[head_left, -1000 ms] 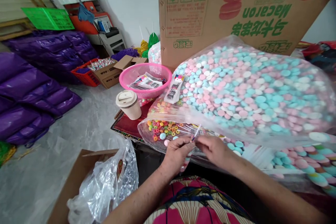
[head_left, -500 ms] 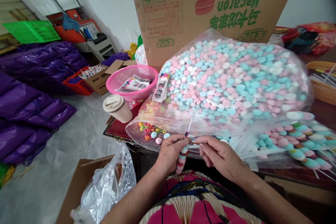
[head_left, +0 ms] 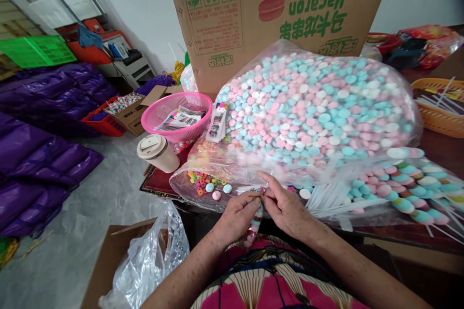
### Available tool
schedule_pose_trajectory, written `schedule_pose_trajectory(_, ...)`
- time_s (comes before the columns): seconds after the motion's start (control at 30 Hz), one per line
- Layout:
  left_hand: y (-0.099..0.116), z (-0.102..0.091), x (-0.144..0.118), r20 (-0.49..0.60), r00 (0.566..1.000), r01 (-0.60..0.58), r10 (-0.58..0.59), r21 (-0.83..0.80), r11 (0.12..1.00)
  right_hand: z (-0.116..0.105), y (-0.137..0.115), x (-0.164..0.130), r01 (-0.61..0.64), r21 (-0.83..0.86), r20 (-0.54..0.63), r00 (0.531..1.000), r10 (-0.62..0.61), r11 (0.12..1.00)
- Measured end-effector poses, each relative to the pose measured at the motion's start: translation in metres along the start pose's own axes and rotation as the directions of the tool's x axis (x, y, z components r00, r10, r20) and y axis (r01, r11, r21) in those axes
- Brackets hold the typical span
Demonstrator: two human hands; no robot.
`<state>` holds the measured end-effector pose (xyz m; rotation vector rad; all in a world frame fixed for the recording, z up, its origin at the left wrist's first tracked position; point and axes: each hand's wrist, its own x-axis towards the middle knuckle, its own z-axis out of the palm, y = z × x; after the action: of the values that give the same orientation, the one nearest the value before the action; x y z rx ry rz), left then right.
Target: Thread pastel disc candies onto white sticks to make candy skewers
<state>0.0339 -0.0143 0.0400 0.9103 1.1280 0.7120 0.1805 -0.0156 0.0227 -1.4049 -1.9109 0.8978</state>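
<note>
1. Your left hand [head_left: 237,215] keeps a closed grip on a candy skewer [head_left: 254,222], which hangs down at the desk [head_left: 440,152] edge, above your lap.
2. Your right hand [head_left: 288,207] pinches the top end of the skewer with thumb and forefinger.
3. Just behind your hands lies the big clear bag of pastel candies [head_left: 319,106].
</note>
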Motion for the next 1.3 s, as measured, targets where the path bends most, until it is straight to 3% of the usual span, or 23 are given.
schedule_pose_trajectory(0.1,-0.005,-0.002,0.003,0.013,0.996,-0.091,0.092,-0.054,0.994,0.01,0.0,-0.003,0.009,0.017,-0.134,0.991,-0.006,1.0)
schedule_pose_trajectory(0.2,-0.006,-0.004,0.007,0.044,0.993,-0.095,0.107,-0.221,0.971,0.009,-0.003,-0.007,0.018,0.21,-0.327,0.943,0.053,0.978)
schedule_pose_trajectory(0.27,-0.002,-0.006,0.01,0.129,0.989,-0.037,0.078,-0.294,0.955,-0.003,-0.008,-0.008,0.081,0.252,-0.274,0.962,-0.01,0.964)
schedule_pose_trajectory(0.33,0.004,-0.009,0.012,0.259,0.966,0.095,-0.012,-0.309,0.946,-0.019,-0.013,-0.008,0.211,0.224,-0.122,0.975,-0.187,0.952)
schedule_pose_trajectory(0.4,0.011,-0.011,0.012,0.396,0.913,0.23,-0.102,-0.29,0.929,-0.032,-0.017,-0.007,0.334,0.247,-0.004,0.939,-0.343,0.91)
schedule_pose_trajectory(0.47,0.016,-0.01,0.012,0.482,0.865,0.309,-0.136,-0.301,0.902,-0.038,-0.018,-0.005,0.353,0.312,0.058,0.919,-0.389,0.882)
schedule_pose_trajectory(0.53,0.02,-0.007,0.01,0.454,0.882,0.307,-0.122,-0.358,0.882,-0.035,-0.017,-0.003,0.311,0.304,0.049,0.939,-0.341,0.9)
schedule_pose_trajectory(0.6,0.024,-0.003,0.007,0.33,0.939,0.234,-0.094,-0.415,0.879,-0.029,-0.017,-0.002,0.277,0.207,-0.048,0.961,-0.273,0.938)
schedule_pose_trajectory(0.67,0.026,0.002,0.005,0.16,0.986,0.103,-0.039,-0.421,0.901,-0.027,-0.018,-0.001,0.294,0.043,-0.168,0.944,-0.283,0.955)
schedule_pose_trajectory(0.73,0.029,0.008,0.004,0.021,0.998,-0.046,0.057,-0.355,0.934,-0.034,-0.022,-0.001,0.37,-0.18,-0.228,0.886,-0.405,0.911)
schedule_pose_trajectory(0.8,0.033,0.014,0.002,-0.079,0.979,-0.201,0.188,-0.227,0.953,-0.05,-0.026,-0.001,0.41,-0.437,-0.27,0.789,-0.552,0.8)
schedule_pose_trajectory(0.87,0.04,0.02,0.002,-0.068,0.975,-0.221,0.214,-0.132,0.966,-0.065,-0.03,-0.003,0.332,-0.635,-0.333,0.696,-0.636,0.697)
schedule_pose_trajectory(0.9,0.046,0.022,0.001,-0.002,0.987,-0.159,0.16,-0.129,0.979,-0.07,-0.031,-0.005,0.294,-0.681,-0.348,0.677,-0.649,0.671)
schedule_pose_trajectory(0.93,0.053,0.022,0.001,0.098,0.991,-0.073,0.089,-0.155,0.985,-0.072,-0.032,-0.008,0.288,-0.682,-0.342,0.687,-0.641,0.672)
schedule_pose_trajectory(1.0,0.069,0.019,0.001,0.292,0.956,0.05,0.03,-0.264,0.963,-0.07,-0.031,-0.012,0.339,-0.512,-0.282,0.801,-0.528,0.789)
schedule_pose_trajectory(1.07,0.081,0.011,0.001,0.311,0.931,-0.064,0.191,-0.376,0.924,-0.065,-0.029,-0.015,0.288,-0.232,-0.224,0.914,-0.339,0.929)
schedule_pose_trajectory(1.13,0.083,0.003,0.003,0.426,0.893,-0.053,0.145,-0.219,0.974,-0.061,-0.027,-0.016,0.127,-0.033,-0.297,0.946,-0.131,0.991)
schedule_pose_trajectory(1.2,0.076,0.001,0.006,0.525,0.851,-0.045,0.013,0.047,0.998,-0.058,-0.03,-0.018,0.011,0.194,-0.354,0.933,0.06,0.981)
schedule_pose_trajectory(1.23,0.07,0.004,0.008,0.524,0.852,-0.076,0.007,0.111,0.991,-0.055,-0.033,-0.018,-0.023,0.352,-0.31,0.941,0.139,0.936)
schedule_pose_trajectory(1.3,0.06,0.013,0.01,0.491,0.869,-0.122,0.068,0.079,0.989,-0.047,-0.039,-0.017,-0.075,0.611,-0.142,0.969,0.203,0.788)
